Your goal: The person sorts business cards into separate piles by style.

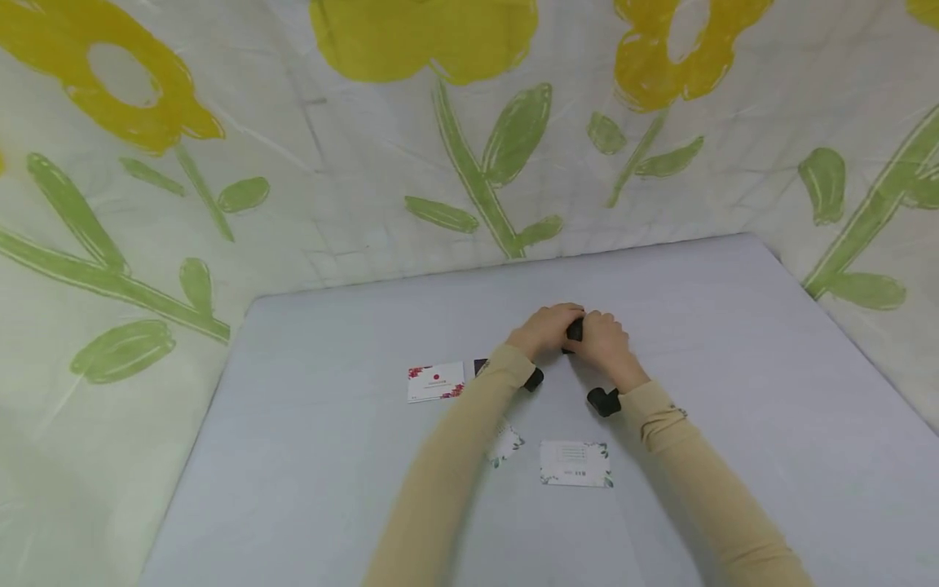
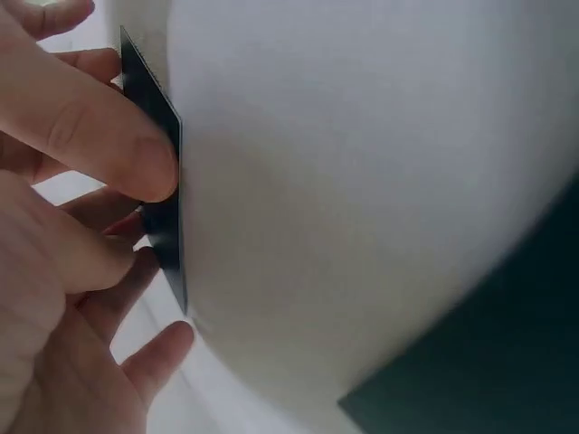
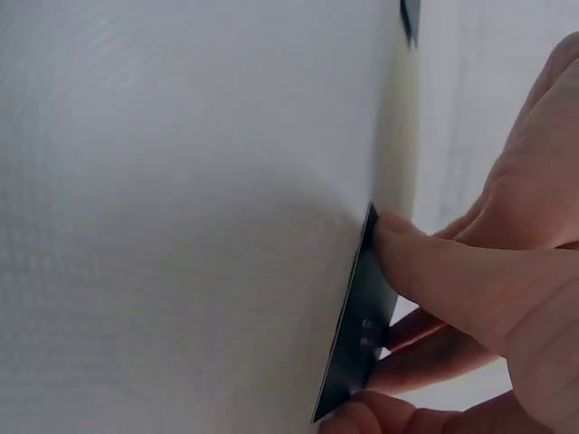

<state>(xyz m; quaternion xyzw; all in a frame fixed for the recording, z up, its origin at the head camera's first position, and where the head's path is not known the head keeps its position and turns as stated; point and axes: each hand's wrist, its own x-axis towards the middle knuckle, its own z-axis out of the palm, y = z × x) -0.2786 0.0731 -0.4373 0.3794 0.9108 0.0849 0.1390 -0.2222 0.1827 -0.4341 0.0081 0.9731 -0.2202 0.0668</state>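
Note:
Both hands meet over the far middle part of the table, around one dark card (image 1: 575, 330). With thumb and fingers my left hand (image 1: 546, 328) pinches it; the card (image 2: 164, 226) looks thin and is seen nearly edge-on in the left wrist view. My right hand (image 1: 603, 338) pinches the same card, its thumb on the face of the card (image 3: 355, 321) and other fingers behind. Another dark card (image 2: 488, 344) lies on the table, mostly hidden by the left sleeve in the head view.
A white card with red flowers (image 1: 435, 381) lies left of the left forearm. Nearer lies a white card with green leaves (image 1: 575, 463), and a similar leafy card (image 1: 504, 443) is partly covered by the left sleeve. A flower-printed curtain (image 1: 352, 179) hangs behind the table.

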